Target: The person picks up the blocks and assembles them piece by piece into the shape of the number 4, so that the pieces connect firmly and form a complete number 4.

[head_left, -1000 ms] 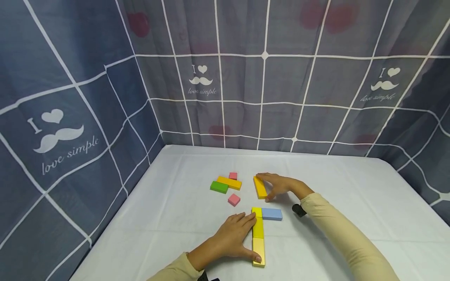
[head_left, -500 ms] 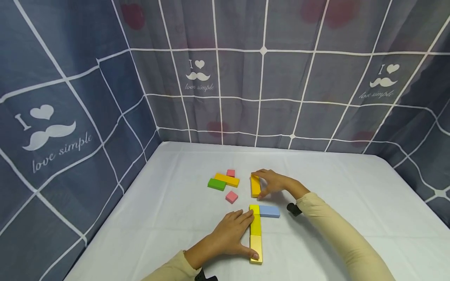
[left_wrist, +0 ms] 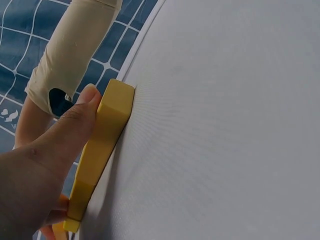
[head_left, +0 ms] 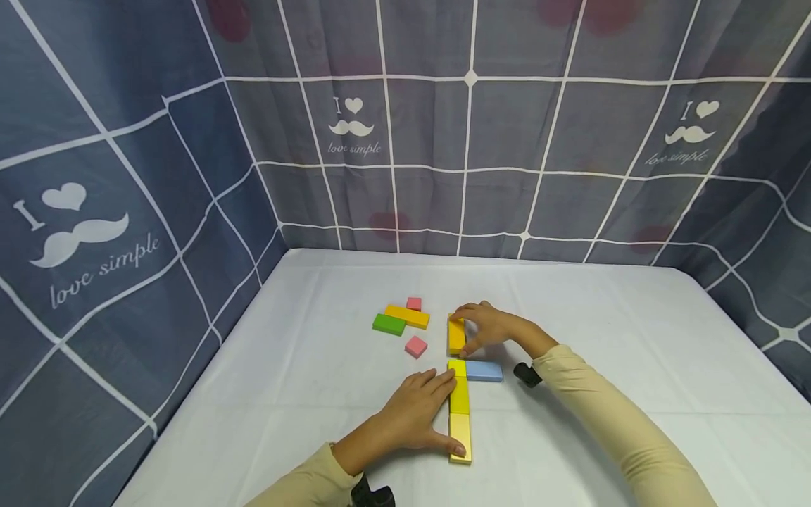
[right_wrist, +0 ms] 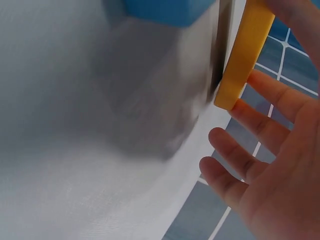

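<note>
Three yellow blocks (head_left: 459, 398) lie end to end in a line on the white table, and a blue block (head_left: 485, 371) sticks out to the right from the far one. My left hand (head_left: 410, 415) rests along this row, fingers outstretched at its far part and thumb on the near block; the thumb also shows against the yellow row (left_wrist: 102, 135) in the left wrist view. Just beyond the row, my right hand (head_left: 497, 329) holds an orange block (head_left: 455, 338) lengthwise between thumb and fingertips. In the right wrist view two fingertips touch the end of that orange block (right_wrist: 245, 55).
Left of the right hand lie a green block (head_left: 389, 324), another orange block (head_left: 407, 316), a pink cube (head_left: 414, 303) behind it and a second pink block (head_left: 416, 346) in front. Dark checked curtains (head_left: 431, 134) stand at the table's back and sides.
My right hand has brought the orange block leftward and straightened it, so it lines up with the yellow row close to its far end. My left hand stays on the row.
</note>
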Demonstrator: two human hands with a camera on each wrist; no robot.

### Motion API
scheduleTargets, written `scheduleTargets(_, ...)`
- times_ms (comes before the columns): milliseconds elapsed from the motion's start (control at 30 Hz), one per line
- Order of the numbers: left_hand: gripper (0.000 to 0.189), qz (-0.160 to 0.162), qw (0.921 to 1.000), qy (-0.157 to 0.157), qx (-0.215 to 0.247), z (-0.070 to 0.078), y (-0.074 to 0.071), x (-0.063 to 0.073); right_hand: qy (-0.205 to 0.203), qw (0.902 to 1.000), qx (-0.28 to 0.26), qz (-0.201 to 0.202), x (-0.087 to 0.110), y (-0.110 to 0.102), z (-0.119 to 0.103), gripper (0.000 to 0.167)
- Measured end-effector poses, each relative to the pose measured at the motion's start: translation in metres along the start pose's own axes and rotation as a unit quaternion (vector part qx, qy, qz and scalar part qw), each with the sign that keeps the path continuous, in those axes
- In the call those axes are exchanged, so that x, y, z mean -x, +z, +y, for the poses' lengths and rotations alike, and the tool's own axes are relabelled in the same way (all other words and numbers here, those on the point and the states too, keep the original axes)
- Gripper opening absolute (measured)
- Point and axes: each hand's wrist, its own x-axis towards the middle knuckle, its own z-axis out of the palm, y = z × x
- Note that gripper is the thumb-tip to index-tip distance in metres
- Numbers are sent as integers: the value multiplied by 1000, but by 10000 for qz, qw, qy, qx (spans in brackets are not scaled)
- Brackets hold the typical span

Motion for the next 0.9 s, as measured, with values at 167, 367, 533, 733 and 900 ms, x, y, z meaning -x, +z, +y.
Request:
scheduleTargets(167,105,-14,10000,-22,83,0,-1,0,10,10000,-33,-27,1,-1,-4,74)
scheduleTargets(367,105,35,10000,-14,75,0,-1,1,102,9999,-64,-93,2,2,-2,77)
scheduleTargets(533,105,62,10000,5,60,1,-1,0,26,10000,-49,-67,3,4,3,75)
scheduleTargets(733,104,35,10000,-2,80,1,-1,1,-170,9998,76,-15,3,4,5,69)
scheduleTargets(900,104,74,10000,12,36,1,-1,1,-212,9997,107,13,5,3,3,67)
